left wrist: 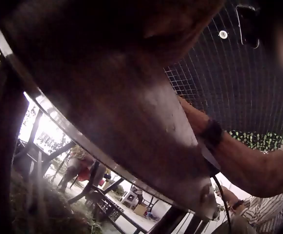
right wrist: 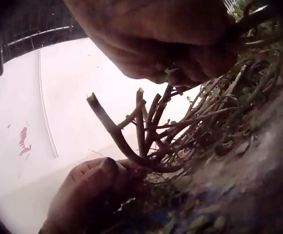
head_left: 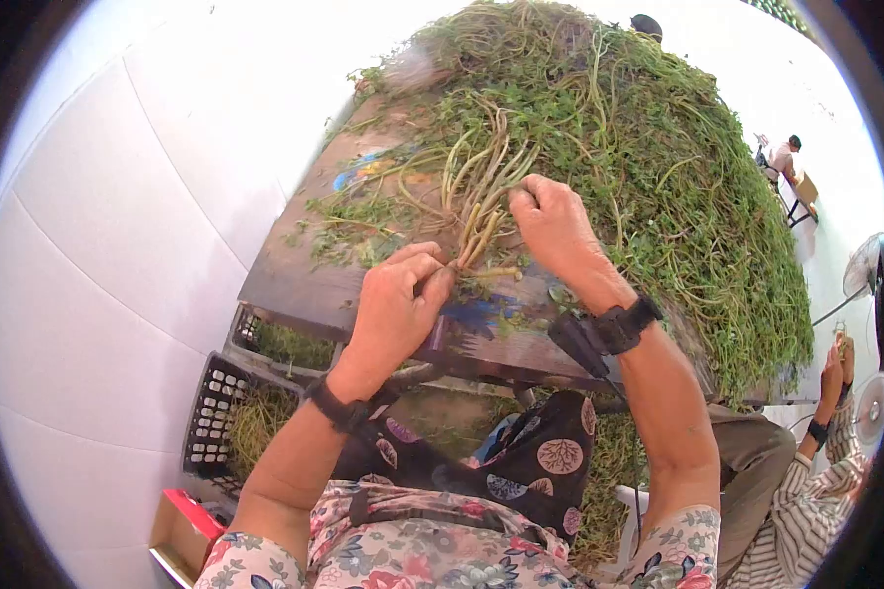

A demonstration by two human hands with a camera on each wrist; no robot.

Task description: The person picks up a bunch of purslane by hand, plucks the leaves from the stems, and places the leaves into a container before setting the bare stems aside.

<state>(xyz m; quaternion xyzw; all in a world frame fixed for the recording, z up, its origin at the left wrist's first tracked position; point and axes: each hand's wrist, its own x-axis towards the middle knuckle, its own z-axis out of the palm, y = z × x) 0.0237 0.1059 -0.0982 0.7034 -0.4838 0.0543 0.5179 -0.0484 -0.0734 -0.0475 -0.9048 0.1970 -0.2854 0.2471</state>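
A bundle of long, leafy plant stems lies at the near side of a heap of the same greens. My left hand pinches the bundle's near end between thumb and fingers. On the bundle's right side, my right hand has its fingers curled at a stem. In the right wrist view, broken stem ends stick up between the right hand above and the left hand below. The left wrist view mostly shows the table's underside.
The greens spread over a worn wooden table with paint smears. Below its left edge stands a black plastic crate holding plant stems. A red-edged box sits lower left. Another person's hands and a fan are at right.
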